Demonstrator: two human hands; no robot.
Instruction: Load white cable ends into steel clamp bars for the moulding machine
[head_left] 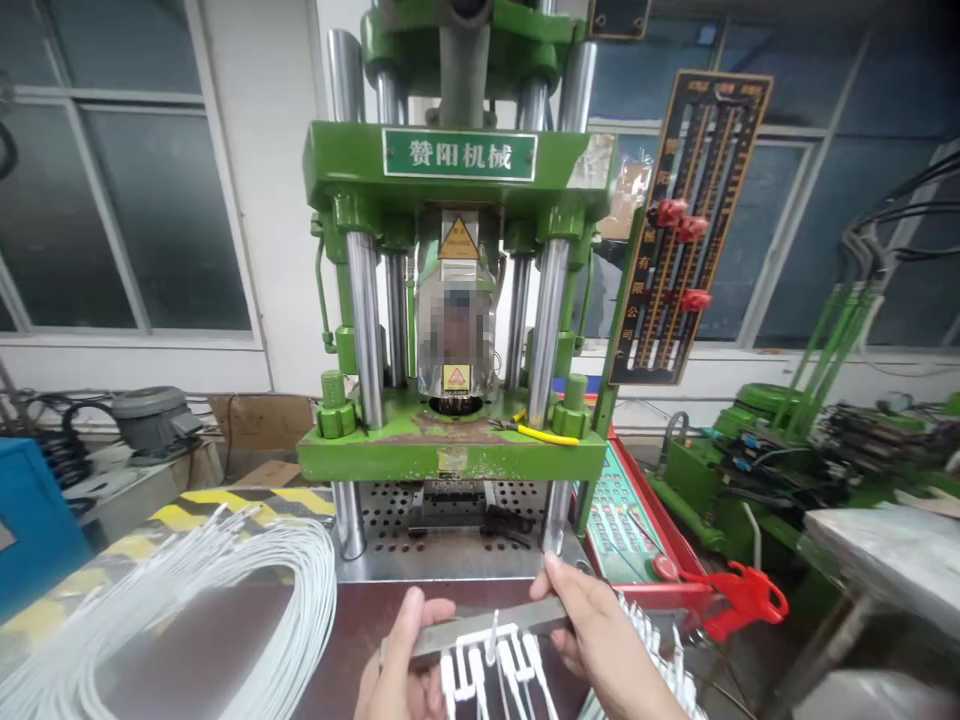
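Windows [165, 220] & a white wall [281, 190] at the back; from my end I see a green press [456, 460] mid-view, w/ a gauge board [690, 230] to its R. Yellow-handled pliers [547, 436] lie on the press's lower plate, R side. Control panel [619, 515] sits R of the press's base, w/ a red tool [742, 600] near its front end.

Closer to me, dark bench [375, 625]: big loop of white cables [307, 590] on the L, more white plugs [679, 680] by the R forearm.

I've got a grey bar [439, 638] up in front of the press, approx. level, held betw. both hands. L hand [397, 665] grips its L end, thumb in front; R hand [600, 640] grips the R end, fingers curled. White moulding [492, 650] is at the bar's middle, betw. the hands, w/ thin leads [546, 690] hanging down.
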